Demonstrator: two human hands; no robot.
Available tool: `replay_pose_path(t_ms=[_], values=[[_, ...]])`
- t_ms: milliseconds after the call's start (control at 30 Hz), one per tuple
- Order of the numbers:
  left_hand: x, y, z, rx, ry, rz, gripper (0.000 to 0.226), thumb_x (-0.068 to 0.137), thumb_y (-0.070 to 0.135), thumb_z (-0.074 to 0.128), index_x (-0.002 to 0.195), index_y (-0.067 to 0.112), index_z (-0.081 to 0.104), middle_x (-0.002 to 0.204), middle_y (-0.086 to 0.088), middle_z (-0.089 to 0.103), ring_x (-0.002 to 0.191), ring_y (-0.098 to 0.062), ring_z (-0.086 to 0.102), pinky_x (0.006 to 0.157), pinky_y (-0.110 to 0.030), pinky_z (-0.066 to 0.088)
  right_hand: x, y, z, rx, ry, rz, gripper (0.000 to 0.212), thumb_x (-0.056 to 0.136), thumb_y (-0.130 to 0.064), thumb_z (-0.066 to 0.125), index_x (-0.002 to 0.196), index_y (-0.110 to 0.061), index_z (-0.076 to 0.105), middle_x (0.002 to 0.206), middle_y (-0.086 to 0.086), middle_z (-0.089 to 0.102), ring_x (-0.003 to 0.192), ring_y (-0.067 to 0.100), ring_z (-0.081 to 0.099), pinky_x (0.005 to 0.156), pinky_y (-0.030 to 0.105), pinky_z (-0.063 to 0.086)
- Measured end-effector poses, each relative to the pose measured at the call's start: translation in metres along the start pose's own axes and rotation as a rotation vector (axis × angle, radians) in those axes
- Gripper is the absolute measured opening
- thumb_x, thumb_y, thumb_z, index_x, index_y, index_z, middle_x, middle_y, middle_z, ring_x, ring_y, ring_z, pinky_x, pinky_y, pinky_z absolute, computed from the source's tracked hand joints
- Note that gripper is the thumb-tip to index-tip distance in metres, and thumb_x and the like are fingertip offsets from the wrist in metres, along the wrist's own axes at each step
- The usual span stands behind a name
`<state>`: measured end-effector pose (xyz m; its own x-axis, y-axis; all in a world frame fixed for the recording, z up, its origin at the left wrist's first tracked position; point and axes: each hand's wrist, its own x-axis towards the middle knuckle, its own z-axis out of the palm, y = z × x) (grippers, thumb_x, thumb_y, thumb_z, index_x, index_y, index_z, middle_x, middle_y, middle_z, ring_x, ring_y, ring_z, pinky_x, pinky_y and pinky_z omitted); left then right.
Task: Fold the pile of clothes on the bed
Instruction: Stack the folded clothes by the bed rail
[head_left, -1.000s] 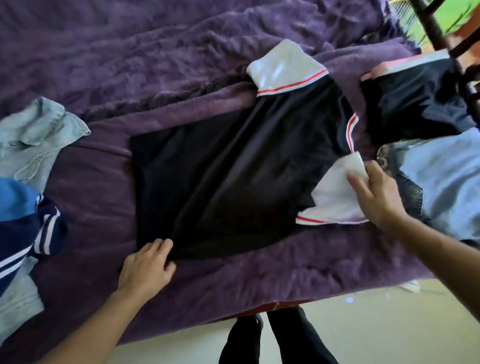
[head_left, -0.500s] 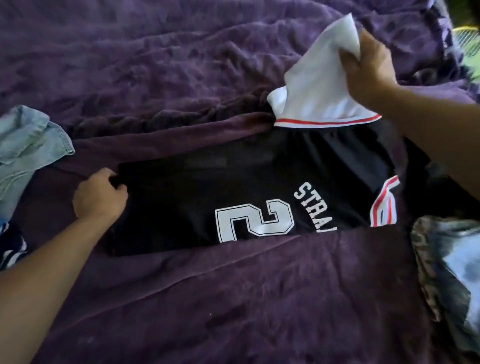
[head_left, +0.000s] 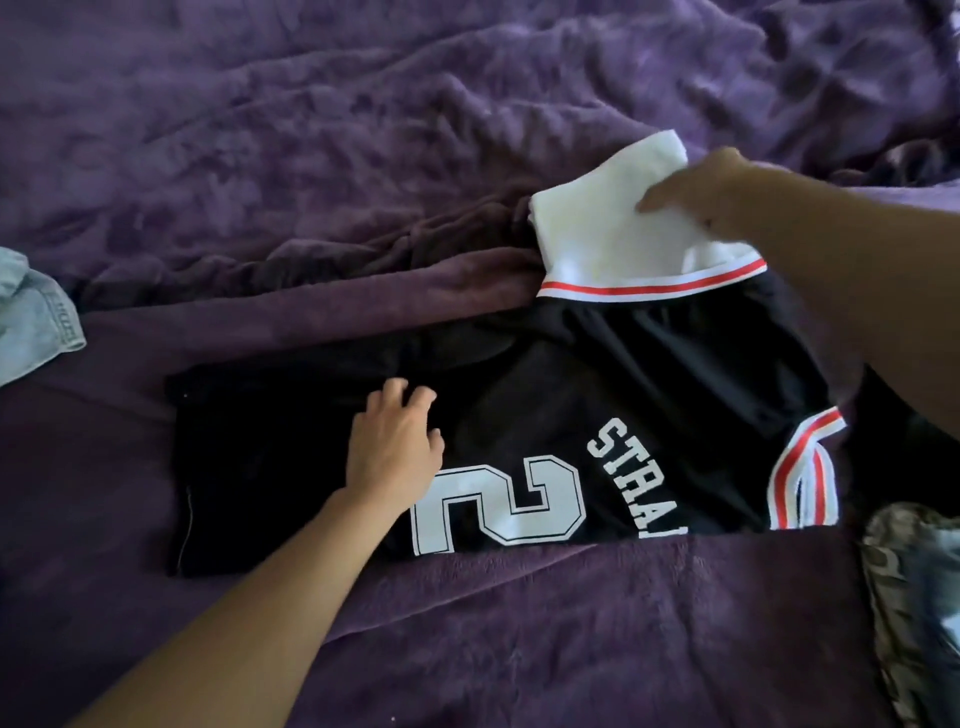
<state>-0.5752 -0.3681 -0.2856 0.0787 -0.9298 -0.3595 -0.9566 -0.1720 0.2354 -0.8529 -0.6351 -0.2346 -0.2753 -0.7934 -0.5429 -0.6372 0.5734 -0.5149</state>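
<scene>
Jersey (head_left: 597, 395) long axis runs left-right mid-frame. Left hand (head_left: 395, 452) spread, pressing centre-left. Right hand (head_left: 711, 192), fingers flat on white sleeve (head_left: 613, 244) upper right, is nearer it.

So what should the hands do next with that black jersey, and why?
Probably fold the white sleeve down onto the black jersey: it juts past the folded body, the right hand is on it, and the left hand rests flat on the cloth.

Jersey (head_left: 649, 374) smooth matt black cloth; blanket (head_left: 363, 156) plush purple fleece; denim (head_left: 36, 317) faded.
</scene>
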Motion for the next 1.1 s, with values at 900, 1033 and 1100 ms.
replay_pose_path(t_ms=[900, 1033, 1100], values=[[0.016, 0.119, 0.002, 0.316, -0.124, 0.5, 0.069, 0.082, 0.009, 0.05, 0.144, 0.03, 0.028, 0.123, 0.001, 0.049, 0.114, -0.022, 0.042, 0.094, -0.036, 0.033, -0.095, 0.161, -0.035, -0.157, -0.02, 0.056, 0.063, 0.059, -0.052, 0.084, 0.103, -0.012, 0.063, 0.096, 0.002, 0.065, 0.085, 0.023, 0.061, 0.072, 0.034, 0.051], [0.002, 0.094, 0.009, 0.226, -0.266, 0.396, 0.073, 0.087, 0.013, 0.048, 0.149, 0.032, 0.014, 0.122, -0.002, 0.042, 0.109, -0.023, 0.042, 0.089, -0.035, 0.038, -0.108, 0.166, -0.043, 0.078, -0.062, 0.067, 0.034, 0.069, -0.032, 0.085, 0.081, -0.007, 0.065, 0.079, 0.008, 0.063, 0.064, 0.019, 0.057, 0.057, 0.029, 0.046], [-0.003, 0.086, 0.006, 0.134, -0.225, 0.383, 0.065, 0.091, 0.019, 0.047, 0.149, 0.031, 0.022, 0.124, -0.002, 0.043, 0.11, -0.022, 0.043, 0.091, -0.035, 0.039, -0.124, 0.151, -0.049, 0.127, -0.071, 0.0, 0.027, 0.073, -0.025, 0.082, 0.086, -0.008, 0.067, 0.082, 0.008, 0.068, 0.065, 0.021, 0.064, 0.061, 0.032, 0.053]])
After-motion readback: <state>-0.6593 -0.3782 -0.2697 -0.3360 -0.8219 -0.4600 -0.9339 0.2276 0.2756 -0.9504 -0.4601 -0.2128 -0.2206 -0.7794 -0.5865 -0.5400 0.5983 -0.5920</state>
